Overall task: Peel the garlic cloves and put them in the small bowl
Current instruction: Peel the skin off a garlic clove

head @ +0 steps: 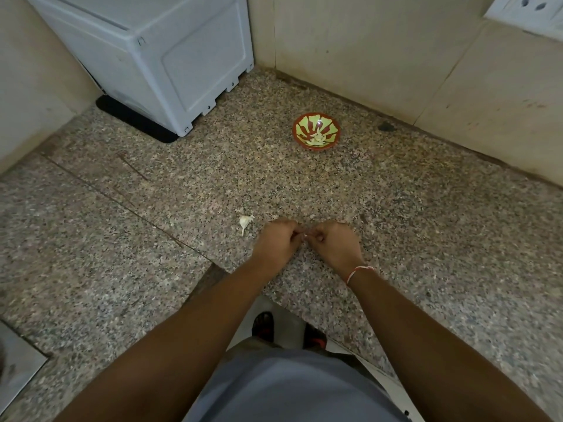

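Speckled granite counter fills the corner of a kitchen, bounded by beige walls at the back and right. At the back left stands a white appliance on a black mat. A white socket plate sits on the wall at the top right.

Both hands meet over the counter's near edge, knuckles up and fingers curled inward. The left hand and right hand touch at the fingertips, and between them a small pale bit shows, seemingly a clove pinched by both; it is too small and hidden to tell how much skin is on it. The right wrist wears a red and white thread.

Just left of the left hand lies a white garlic piece with a thin stem, on the counter, apart from the hand. A tiny scrap of skin lies just behind it.

Well behind the hands, toward the back wall, sits the bowl, red with a yellow-green pattern. Several pale peeled cloves lie inside it at the near side.

Below, a grey shirt and sandalled feet show on the floor.
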